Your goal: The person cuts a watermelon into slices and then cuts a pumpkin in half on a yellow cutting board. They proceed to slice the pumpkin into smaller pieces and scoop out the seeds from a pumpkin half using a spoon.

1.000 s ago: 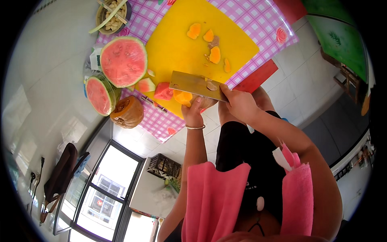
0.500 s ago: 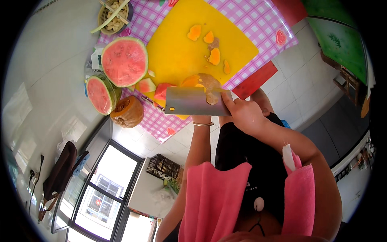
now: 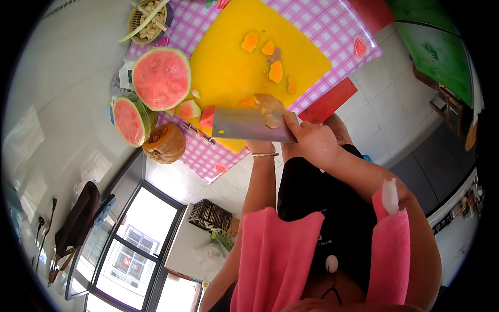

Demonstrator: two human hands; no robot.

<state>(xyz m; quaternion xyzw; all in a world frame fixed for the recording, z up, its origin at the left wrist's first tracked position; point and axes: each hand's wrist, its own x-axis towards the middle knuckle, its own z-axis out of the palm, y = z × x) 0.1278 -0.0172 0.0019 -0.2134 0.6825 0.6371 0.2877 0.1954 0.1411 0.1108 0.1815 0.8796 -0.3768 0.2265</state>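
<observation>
My right hand is closed round the handle end of a wide cleaver, index finger laid along the blade. The blade stretches leftward over the near edge of a yellow cutting board. Just behind its upper edge shows a piece of pumpkin with tan rind and orange flesh. My left hand is mostly covered by the blade; only the part by the braceleted wrist shows, so its fingers are hidden. Several small orange pumpkin pieces lie farther up the board with scraps of peel.
Left of the board are two cut watermelon halves, a cut pumpkin and watermelon chunks. A basket of garlic cloves stands far left on the pink checked tablecloth. A red stool is at the right.
The cleaver and my right hand have shifted slightly upward in the picture, and the blade has tilted a little. My left wrist has moved up slightly too.
</observation>
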